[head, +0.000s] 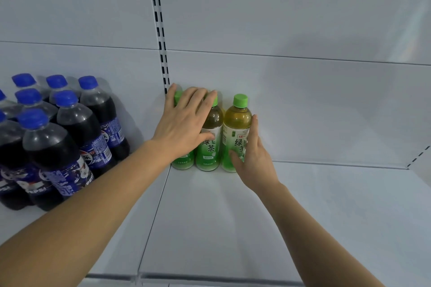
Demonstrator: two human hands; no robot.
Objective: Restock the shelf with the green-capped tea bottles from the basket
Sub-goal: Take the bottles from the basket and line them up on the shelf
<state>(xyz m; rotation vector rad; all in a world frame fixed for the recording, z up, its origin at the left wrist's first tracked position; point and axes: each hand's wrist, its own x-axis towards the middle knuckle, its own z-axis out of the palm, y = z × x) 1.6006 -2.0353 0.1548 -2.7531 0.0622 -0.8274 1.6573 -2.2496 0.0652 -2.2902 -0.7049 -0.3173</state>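
Both hands reach forward: left [184, 123] flat, right [250, 158] seemingly gripping.

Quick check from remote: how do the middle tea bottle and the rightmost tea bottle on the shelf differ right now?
The middle tea bottle holds darker, brownish tea; the rightmost tea bottle looks lighter, golden yellow. The middle bottle's cap is partly covered by the left hand, lying flat across the tops; the rightmost bottle's green cap is fully in view. The right hand holds the rightmost bottle's side, not the middle one. Both stand upright, side by side, with green labels.
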